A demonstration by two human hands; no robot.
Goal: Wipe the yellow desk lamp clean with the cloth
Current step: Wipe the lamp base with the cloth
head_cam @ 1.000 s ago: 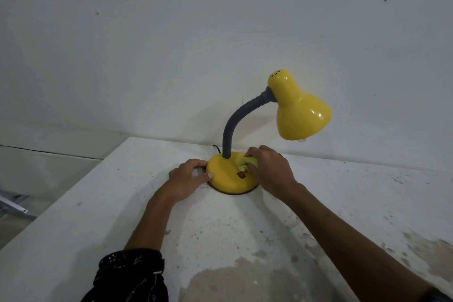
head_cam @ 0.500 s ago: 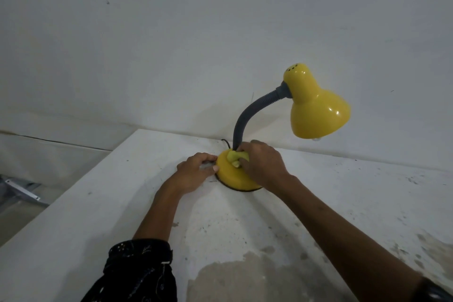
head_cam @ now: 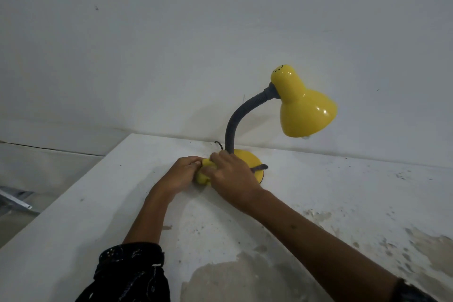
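The yellow desk lamp stands at the back of the white table, against the wall. Its shade [head_cam: 306, 108] hangs to the right on a grey bendy neck [head_cam: 234, 125] that rises from the round yellow base [head_cam: 248, 158]. My right hand [head_cam: 231, 178] lies over the left half of the base and presses a pale yellow-green cloth [head_cam: 204, 176] against the base's left side. My left hand [head_cam: 181, 174] is curled against that same edge, its fingertips touching the cloth. The left rim of the base is hidden by the cloth and both hands.
A black cable [head_cam: 219, 144] leaves the base toward the wall. The table [head_cam: 343, 191] is stained and worn at the front right, and its left edge [head_cam: 73, 193] drops to the floor, where a metal bracket [head_cam: 14, 200] lies.
My right hand has slid the cloth from beside the neck down to the base's left side, where it meets my left hand. The lamp has not moved on the table.
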